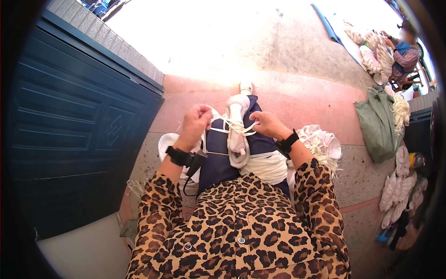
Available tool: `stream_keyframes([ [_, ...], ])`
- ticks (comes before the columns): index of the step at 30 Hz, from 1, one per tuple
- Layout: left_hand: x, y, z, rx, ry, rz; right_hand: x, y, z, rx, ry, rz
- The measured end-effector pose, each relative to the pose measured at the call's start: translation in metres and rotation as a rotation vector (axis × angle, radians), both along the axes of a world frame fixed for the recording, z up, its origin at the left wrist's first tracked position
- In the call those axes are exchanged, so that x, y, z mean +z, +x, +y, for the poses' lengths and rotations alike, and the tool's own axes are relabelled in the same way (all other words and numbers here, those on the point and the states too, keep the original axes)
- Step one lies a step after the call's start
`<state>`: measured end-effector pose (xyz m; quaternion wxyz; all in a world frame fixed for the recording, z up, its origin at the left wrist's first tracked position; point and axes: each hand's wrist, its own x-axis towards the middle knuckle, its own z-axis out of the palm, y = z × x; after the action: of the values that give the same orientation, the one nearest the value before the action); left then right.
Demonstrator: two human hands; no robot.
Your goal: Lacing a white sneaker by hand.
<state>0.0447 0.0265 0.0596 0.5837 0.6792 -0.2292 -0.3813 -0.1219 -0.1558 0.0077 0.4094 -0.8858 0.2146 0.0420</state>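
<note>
This is an outdoor work spot by a doorway, used for handcraft piecework. A blue panelled door (79, 125) stands beside a sunlit concrete yard (241, 42) and a pink step (316, 102). Bundles of pale fibre (395, 190) and a green sack (378, 123) lie on the ground, and another person (402, 51) sits among similar bundles.

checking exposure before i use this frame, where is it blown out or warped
Head view: the sunlit ground at top is blown out to white; the blue door bows toward the rim with black vignette corners; both hands, left hand and right hand, and the white cord are sharp.
</note>
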Motion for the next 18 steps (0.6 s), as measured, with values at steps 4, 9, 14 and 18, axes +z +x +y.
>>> stream_keyframes([
  [4,0.002,0.004,0.016,-0.017,-0.233,0.415,-0.008,0.01,0.008,-0.031,0.238,-0.022],
  [9,-0.016,0.002,0.026,0.008,-0.261,0.517,-0.003,0.023,0.039,0.208,0.182,-0.104],
  [14,-0.018,-0.005,0.015,-0.064,0.025,0.293,0.006,0.025,0.023,-0.1,0.43,-0.152],
  [18,-0.055,-0.031,0.007,-0.205,0.222,0.027,0.009,0.023,0.021,-0.185,0.555,-0.129],
])
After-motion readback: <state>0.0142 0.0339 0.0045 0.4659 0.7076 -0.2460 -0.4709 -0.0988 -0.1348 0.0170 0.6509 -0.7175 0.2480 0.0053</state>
